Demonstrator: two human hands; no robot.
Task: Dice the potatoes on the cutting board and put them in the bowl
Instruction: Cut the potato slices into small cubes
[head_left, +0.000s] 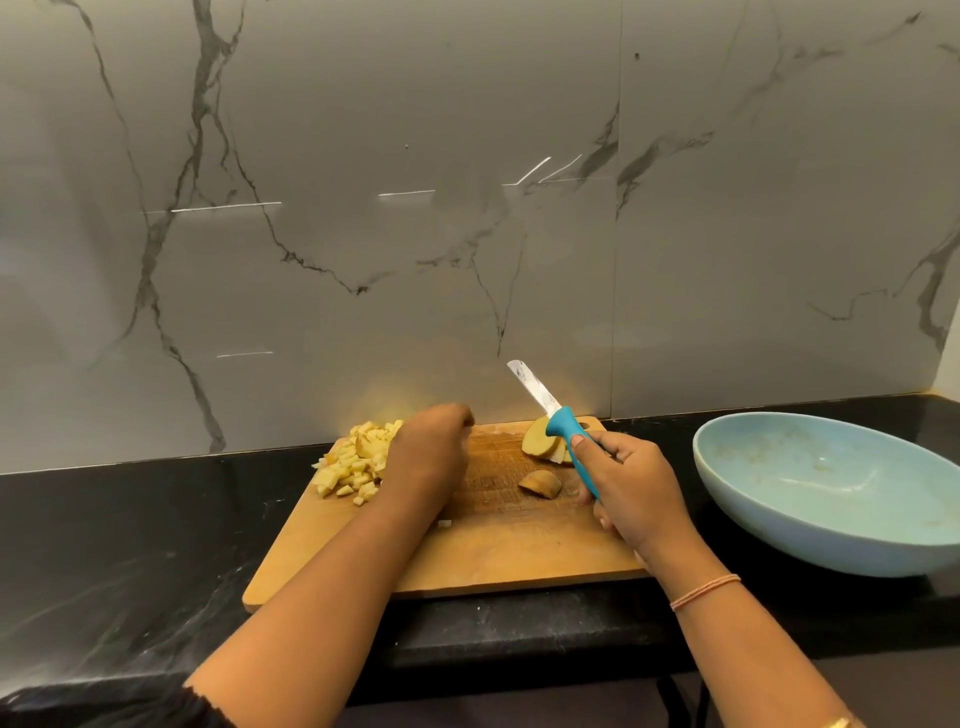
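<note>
So nearest the camera, both forearms reach in over the black table (130, 545), and there's a thin thread band (704, 592) on the right wrist. The wooden cutting board (493, 556) sits on the table, with its near edge close to the table's front. The right hand (631, 483) is over the board's right side, its grip clamped round the teal handle of a knife (558, 415), with the blade angled up and away toward the wall. The left hand (434, 452) is knuckles-up at the back middle of the board. Its fingers curl down out of sight, so I can't tell if that grip has anything in it. A small potato chunk (541, 484) lies between the hands, and some potato slices (540, 441) sit behind the knife handle. The diced potato pile (358, 462) is at the back left corner, just beside the left hand. The light blue bowl (831, 467) is off to the right of the board, and a grey marble wall (467, 208) runs behind everything.
</note>
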